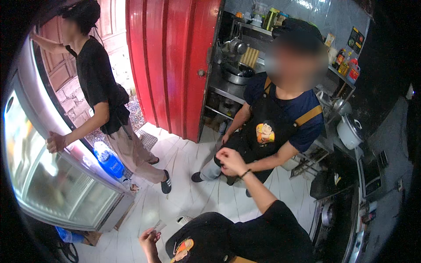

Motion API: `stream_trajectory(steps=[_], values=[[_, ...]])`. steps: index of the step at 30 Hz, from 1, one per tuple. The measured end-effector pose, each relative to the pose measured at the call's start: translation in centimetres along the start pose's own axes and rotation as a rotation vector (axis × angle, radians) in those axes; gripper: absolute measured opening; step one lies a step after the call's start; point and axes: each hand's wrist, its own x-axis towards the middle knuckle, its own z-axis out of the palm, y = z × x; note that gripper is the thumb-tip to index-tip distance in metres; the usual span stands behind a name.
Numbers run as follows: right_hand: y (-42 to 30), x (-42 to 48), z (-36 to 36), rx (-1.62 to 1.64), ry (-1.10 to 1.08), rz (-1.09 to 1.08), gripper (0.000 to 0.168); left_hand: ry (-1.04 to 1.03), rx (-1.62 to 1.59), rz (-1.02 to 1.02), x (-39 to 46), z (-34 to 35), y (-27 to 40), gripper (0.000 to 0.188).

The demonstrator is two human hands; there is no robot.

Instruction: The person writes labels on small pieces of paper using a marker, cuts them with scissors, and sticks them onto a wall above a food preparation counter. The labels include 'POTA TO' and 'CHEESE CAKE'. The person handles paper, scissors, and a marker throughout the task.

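My left hand (149,237), low in the view, pinches a small pale slip (160,226), which looks like paper. My right arm reaches forward, with a dark beaded bracelet (245,173) at the wrist. The fingers of my right hand (231,161) are curled, and whether anything is between them is hidden. That hand is in front of a co-worker's black apron (279,121), overlapping the co-worker's hand in the picture; contact cannot be told. My own black apron (204,230) bears a printed cartoon figure.
At left, another person in a black shirt (93,69) grips a glass-door display fridge (65,171). A red metal door (171,65) stands open behind. Metal shelving (227,93) carries pans; a white rice cooker (349,133) is at right. A blue bag (110,162) sits beside the fridge.
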Motion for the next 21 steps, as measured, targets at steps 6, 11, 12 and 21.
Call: stream_trajectory(steps=[6, 11, 12, 21], values=[[-4.9, -0.7, 27.1, 0.283, -0.532, 0.003, 0.019, -0.142, -0.068, -0.025, 9.3, -7.3, 2.9, 0.010], [-23.3, -10.9, 47.1, 0.150, -1.241, -0.564, 0.036, 0.185, -0.132, 0.035, 7.4, -22.2, 5.2, 0.013], [-25.8, -13.8, 50.6, 0.157, -1.281, -0.736, 0.040, 0.258, -0.130, 0.073, 5.7, -25.0, 5.9, 0.014], [-35.0, -25.7, 70.3, 0.135, -1.711, -0.145, 0.026, 0.609, -0.432, 0.253, -1.4, -45.2, 7.2, 0.018]])
